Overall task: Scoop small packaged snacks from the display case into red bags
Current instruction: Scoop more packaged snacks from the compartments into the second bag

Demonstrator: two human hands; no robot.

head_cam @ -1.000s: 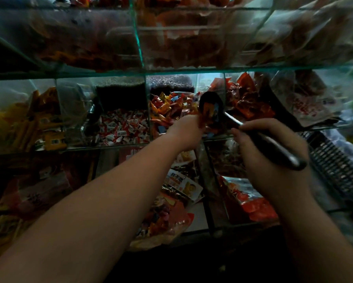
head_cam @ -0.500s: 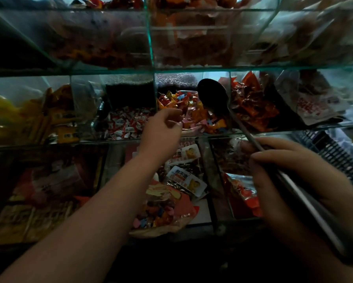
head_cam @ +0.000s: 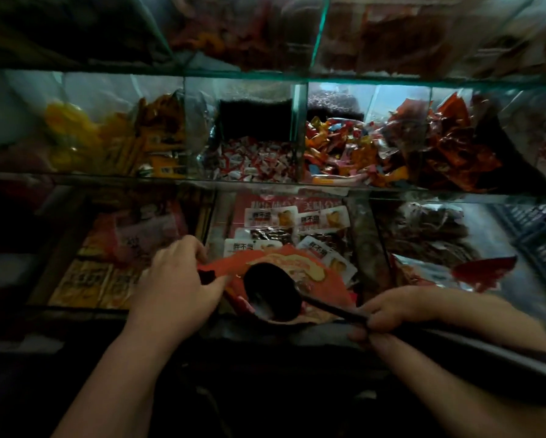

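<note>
Head, L hand (head_cam: 177, 279) pinches red bag (head_cam: 325, 279) edge, R hand (head_cam: 401, 311) grips ladle (head_cam: 271, 292)

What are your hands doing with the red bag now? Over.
Left hand grips red bag edge. Right hand holds scoop, bowl over the bag. Nothing seen between them.

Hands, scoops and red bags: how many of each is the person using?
Hands: 2, the left hand and the right hand
Scoops: 1, the black scoop held by the right hand
Red bags: 1, the red bag gripped by the left hand
Total: 4
</note>
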